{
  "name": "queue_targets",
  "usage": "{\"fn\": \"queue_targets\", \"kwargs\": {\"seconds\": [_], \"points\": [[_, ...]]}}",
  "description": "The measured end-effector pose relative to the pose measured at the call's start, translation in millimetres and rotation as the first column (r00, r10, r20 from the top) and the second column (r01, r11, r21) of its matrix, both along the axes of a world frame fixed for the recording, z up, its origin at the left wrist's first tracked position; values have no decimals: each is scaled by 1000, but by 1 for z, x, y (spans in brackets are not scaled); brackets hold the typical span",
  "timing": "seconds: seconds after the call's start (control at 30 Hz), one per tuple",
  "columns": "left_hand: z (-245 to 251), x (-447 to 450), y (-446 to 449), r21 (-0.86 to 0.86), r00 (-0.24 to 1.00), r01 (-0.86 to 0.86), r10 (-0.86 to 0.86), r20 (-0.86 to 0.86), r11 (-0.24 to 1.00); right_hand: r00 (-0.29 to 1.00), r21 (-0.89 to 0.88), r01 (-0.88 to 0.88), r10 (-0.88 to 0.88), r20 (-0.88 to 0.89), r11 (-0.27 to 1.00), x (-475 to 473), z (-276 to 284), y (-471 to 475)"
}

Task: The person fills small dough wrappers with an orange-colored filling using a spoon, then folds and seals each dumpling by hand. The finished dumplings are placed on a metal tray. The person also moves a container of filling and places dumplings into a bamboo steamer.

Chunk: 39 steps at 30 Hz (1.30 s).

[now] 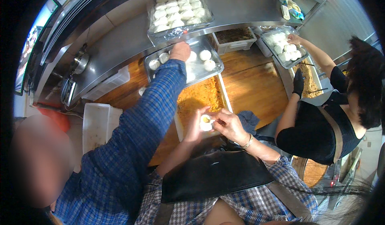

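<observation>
A small white dough bun with yellow-orange filling at its centre (206,123) lies in my left hand (196,125), above the near end of a white tub of orange, crumbly filling (227,95). The fingers of my right hand (231,125) pinch the edge of the dough. Just beyond the tub stands a metal tray (217,67) with several white buns (205,55), partly under clear plastic. Another person's hand (180,51), in a blue checked sleeve, reaches over that tray from the left and hides part of it.
On the steel shelf (237,6) sits a plastic-covered tray of buns (177,11). A tub of dark filling (236,43) stands under it. At right, a co-worker (318,122) handles another bun tray (290,63). A cloth (248,120) lies beside my tub; white bins (96,125) stand left.
</observation>
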State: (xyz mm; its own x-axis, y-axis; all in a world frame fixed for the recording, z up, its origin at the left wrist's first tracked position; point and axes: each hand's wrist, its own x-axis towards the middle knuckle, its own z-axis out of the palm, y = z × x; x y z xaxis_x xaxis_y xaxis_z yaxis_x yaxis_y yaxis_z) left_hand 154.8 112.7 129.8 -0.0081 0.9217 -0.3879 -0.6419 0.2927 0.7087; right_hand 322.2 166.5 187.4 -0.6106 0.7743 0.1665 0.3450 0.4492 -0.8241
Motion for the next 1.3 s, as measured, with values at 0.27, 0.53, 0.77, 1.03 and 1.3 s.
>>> {"fn": "queue_targets", "kwargs": {"seconds": [0.27,0.53,0.77,1.03,1.3], "points": [[-4,15,-4,124,995,65,-56,-78,990,996,25,31,-29,-83,999,11,25,-9],[-8,15,-6,158,962,182,-209,177,971,995,173,-14,30,-91,985,34,3,-14],[7,32,-11,62,996,89,-87,-30,994,988,83,0,13,-152,997,35,18,-17],[23,32,-17,173,979,158,-131,-159,972,988,63,-2,11,-154,998,44,17,-20],[22,38,-21,186,998,51,-42,-56,981,986,105,6,11,-169,994,39,15,-22]]}}
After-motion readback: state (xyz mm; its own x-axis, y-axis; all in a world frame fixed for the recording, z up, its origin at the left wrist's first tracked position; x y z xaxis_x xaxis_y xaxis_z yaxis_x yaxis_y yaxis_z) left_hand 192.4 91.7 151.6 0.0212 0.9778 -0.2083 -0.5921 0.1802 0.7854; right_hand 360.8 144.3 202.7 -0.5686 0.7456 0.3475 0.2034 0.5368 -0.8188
